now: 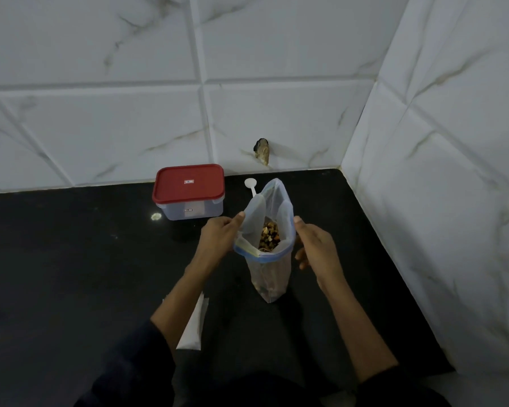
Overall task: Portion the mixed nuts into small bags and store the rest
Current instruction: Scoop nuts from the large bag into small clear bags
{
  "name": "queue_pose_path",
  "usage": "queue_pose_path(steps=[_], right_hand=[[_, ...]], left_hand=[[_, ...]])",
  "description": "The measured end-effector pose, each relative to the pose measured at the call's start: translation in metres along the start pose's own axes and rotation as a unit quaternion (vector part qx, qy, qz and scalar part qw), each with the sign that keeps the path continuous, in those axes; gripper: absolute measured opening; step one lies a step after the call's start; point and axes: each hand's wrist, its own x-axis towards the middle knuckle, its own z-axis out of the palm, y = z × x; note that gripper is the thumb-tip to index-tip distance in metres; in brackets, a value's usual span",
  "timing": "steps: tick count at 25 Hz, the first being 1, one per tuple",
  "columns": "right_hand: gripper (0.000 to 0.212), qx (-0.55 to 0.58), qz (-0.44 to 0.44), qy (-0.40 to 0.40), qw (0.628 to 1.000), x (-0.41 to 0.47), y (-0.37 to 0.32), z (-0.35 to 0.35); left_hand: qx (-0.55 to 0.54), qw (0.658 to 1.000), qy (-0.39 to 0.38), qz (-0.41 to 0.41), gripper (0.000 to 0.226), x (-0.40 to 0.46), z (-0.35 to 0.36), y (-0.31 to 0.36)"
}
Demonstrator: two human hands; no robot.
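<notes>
Left fingers [238, 219]: the left hand [218, 236] pinches the left lip of the big zip bag [269, 230], thumb outside, fingers seemingly tucked inside the mouth
Right fingers [299, 221]: the right hand [316, 245] pinches the right lip likewise; its lower fingers curl loosely, holding nothing that I can see
Zip bag: stands upright on the black worktop [71, 259], mouth pulled wide between both hands; the mixed nuts [269, 237] lie low inside
Step in hand: I judge it the opening of the stock bag, before any portioning
Next move: likely one hand must let go for the white scoop [251, 185] just behind the bag, while the other keeps the mouth open; a small bag [195, 324] lies flat near the left forearm
Storage: lidded box [189, 191] with red lid, behind and to the left, apart from the bag
Writing: small labels on lid and box wall; too small to read
</notes>
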Motion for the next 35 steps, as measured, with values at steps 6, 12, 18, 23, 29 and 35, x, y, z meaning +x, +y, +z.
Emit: queue_pose_path(steps=[6,12,18,23,29,35], right_hand=[[0.033,-0.104,-0.066,-0.015,0.992,0.017,-0.004,-0.001],[0.017,0.064,0.038,-0.089,0.993,0.007,-0.009,-0.008],[0.016,0.060,0.031,-0.094,0.993,0.006,-0.010,-0.005],[0.017,0.066,0.036,-0.108,0.991,0.007,-0.007,-0.005],[0.015,0.085,0.066,-0.107,0.988,0.008,-0.002,-0.004],[0.011,0.055,0.069,-0.106,0.990,0.010,-0.001,-0.005]], left_hand=[[-0.040,0.994,-0.081,-0.056,0.023,0.012,0.008,0.015],[-0.019,0.997,-0.070,-0.004,0.018,0.008,0.015,0.017],[0.244,0.966,-0.024,0.079,0.025,0.007,0.026,0.020],[0.003,0.991,-0.124,-0.040,0.016,0.010,0.023,0.023],[-0.455,0.834,-0.217,-0.224,0.024,0.015,0.011,0.024],[-0.458,0.834,-0.198,-0.234,0.027,0.007,0.010,0.018]])
